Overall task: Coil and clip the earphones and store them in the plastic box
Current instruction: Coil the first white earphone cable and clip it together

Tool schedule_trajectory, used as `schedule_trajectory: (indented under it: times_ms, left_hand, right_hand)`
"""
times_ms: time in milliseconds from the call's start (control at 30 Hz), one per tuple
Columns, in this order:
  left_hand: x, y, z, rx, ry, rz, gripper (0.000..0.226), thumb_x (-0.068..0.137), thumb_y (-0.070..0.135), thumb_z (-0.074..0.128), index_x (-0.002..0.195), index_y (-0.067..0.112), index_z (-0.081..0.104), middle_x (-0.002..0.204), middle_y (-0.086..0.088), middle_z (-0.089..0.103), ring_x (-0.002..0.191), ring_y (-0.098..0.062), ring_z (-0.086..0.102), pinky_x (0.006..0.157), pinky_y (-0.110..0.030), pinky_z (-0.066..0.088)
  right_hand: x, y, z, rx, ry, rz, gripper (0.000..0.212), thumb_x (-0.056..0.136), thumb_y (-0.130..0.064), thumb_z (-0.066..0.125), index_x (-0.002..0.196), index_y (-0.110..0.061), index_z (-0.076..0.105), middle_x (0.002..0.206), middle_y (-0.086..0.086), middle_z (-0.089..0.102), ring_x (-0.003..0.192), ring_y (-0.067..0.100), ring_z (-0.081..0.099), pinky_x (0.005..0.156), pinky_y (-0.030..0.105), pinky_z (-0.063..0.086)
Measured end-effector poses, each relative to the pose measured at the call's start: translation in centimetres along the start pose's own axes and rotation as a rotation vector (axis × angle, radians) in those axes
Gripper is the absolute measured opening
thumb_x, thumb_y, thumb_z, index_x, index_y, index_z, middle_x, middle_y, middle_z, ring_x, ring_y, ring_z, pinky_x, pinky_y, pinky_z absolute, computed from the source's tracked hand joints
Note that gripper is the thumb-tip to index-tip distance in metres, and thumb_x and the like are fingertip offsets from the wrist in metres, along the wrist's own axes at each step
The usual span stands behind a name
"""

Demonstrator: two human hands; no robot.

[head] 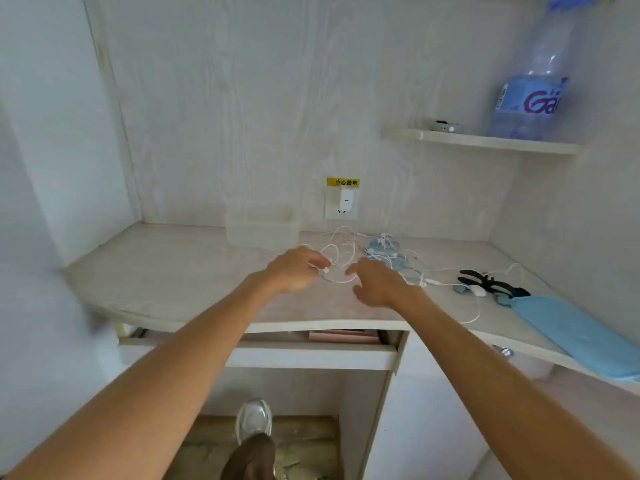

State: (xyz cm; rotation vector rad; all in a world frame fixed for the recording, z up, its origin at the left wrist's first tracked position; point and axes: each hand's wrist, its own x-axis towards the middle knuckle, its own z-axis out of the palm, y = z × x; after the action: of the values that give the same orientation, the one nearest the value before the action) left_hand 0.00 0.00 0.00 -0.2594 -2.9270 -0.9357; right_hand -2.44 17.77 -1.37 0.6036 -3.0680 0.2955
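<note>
**Left grip on the cable, right grip reaching in**

Our left hand [297, 268] has its grip pinched on a strand of the thin white earphone cable [337, 261], fingers curled round it just above the pale wood-grain bench [166, 271]. Our right hand [379, 284] hovers beside it with fingers loosely spread and holding nothing, the forefinger pointing at the same loop. We judge this split is deliberate: one grip anchors the cable so the other can gather a loop for coiling.

The cable lies tangled between our hands and trails back toward the wall and rightwards among some small blue clips [382, 249]; how many earphone sets are there we cannot tell.

The clear plastic box [261, 226] stands against the back wall, just behind our left hand. It looks empty, though its walls are faint. So nothing seems stored yet. A flat blue lid [575, 330] lies well apart at the bench's right edge, probably the box's cover.
</note>
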Motion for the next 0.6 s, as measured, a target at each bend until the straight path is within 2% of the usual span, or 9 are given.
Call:
schedule_trajectory:
  times_ms: [100, 200, 267, 333, 400, 467, 600]
  left_hand:
    - [1.2, -0.1, 1.5, 0.079, -0.102, -0.019, 0.049, 0.094, 0.006, 0.039, 0.137, 0.027, 0.049, 0.145, 0.003, 0.046, 0.134, -0.020, 0.042, 0.108, -0.031, 0.033]
    - [2.4, -0.9, 3.4, 0.145, -0.206, -0.012, 0.051, 0.096, 0.009, 0.037, 0.143, 0.029, 0.040, 0.152, 0.001, 0.036, 0.138, -0.023, 0.035, 0.112, -0.035, 0.029]
    - [2.8, -1.5, 4.0, 0.167, -0.145, 0.007, 0.047, 0.096, 0.012, 0.039, 0.138, 0.031, 0.047, 0.151, 0.002, 0.037, 0.137, -0.022, 0.036, 0.109, -0.035, 0.032]
    - [3.1, -1.9, 4.4, 0.180, -0.024, 0.039, 0.038, 0.095, 0.015, 0.045, 0.126, 0.032, 0.059, 0.142, 0.004, 0.049, 0.130, -0.020, 0.045, 0.103, -0.033, 0.038]
    - [3.6, -1.9, 4.5, 0.154, 0.050, 0.043, 0.029, 0.093, 0.020, 0.051, 0.115, 0.033, 0.067, 0.129, 0.007, 0.060, 0.120, -0.017, 0.053, 0.097, -0.030, 0.041]
    - [4.3, -1.8, 4.4, 0.106, 0.049, 0.015, 0.023, 0.092, 0.024, 0.056, 0.108, 0.032, 0.070, 0.120, 0.009, 0.065, 0.114, -0.015, 0.057, 0.093, -0.029, 0.043]
    - [5.3, -1.6, 4.3, 0.056, 0.040, -0.013, 0.014, 0.088, 0.027, 0.064, 0.099, 0.028, 0.072, 0.101, 0.008, 0.066, 0.105, -0.015, 0.060, 0.086, -0.027, 0.044]
  right_hand:
    - [-0.1, 1.4, 0.8, 0.019, 0.067, -0.005, 0.017, 0.093, -0.025, 0.054, 0.106, -0.024, 0.065, 0.123, -0.002, 0.057, 0.116, 0.019, 0.052, 0.093, 0.033, 0.040]
    - [-0.7, 3.2, 0.5, 0.276, 0.217, 0.022, 0.010, 0.090, -0.025, 0.057, 0.088, -0.029, 0.066, 0.096, -0.009, 0.065, 0.087, 0.012, 0.059, 0.080, 0.029, 0.047]
    - [-1.2, 5.6, -0.9, 0.262, 0.437, 0.142, 0.015, 0.090, -0.019, 0.054, 0.091, -0.028, 0.066, 0.092, -0.008, 0.067, 0.085, 0.015, 0.062, 0.078, 0.030, 0.049]
    - [-2.3, 8.7, -2.4, 0.194, 0.561, 0.352, 0.023, 0.090, -0.008, 0.049, 0.101, -0.019, 0.066, 0.106, 0.004, 0.067, 0.096, 0.026, 0.062, 0.081, 0.034, 0.049]
    - [-3.5, 11.9, -3.5, 0.163, 0.538, 0.568, 0.029, 0.089, 0.000, 0.047, 0.107, -0.013, 0.066, 0.119, 0.013, 0.062, 0.107, 0.034, 0.058, 0.086, 0.036, 0.045]
    - [-4.4, 14.2, -3.8, 0.135, 0.439, 0.685, 0.032, 0.088, 0.002, 0.048, 0.109, -0.010, 0.068, 0.122, 0.017, 0.059, 0.112, 0.038, 0.055, 0.090, 0.037, 0.044]
    - [-4.3, 16.6, -3.1, 0.126, 0.277, 0.673, 0.029, 0.090, -0.004, 0.051, 0.113, -0.007, 0.068, 0.120, 0.019, 0.062, 0.110, 0.039, 0.057, 0.087, 0.034, 0.044]
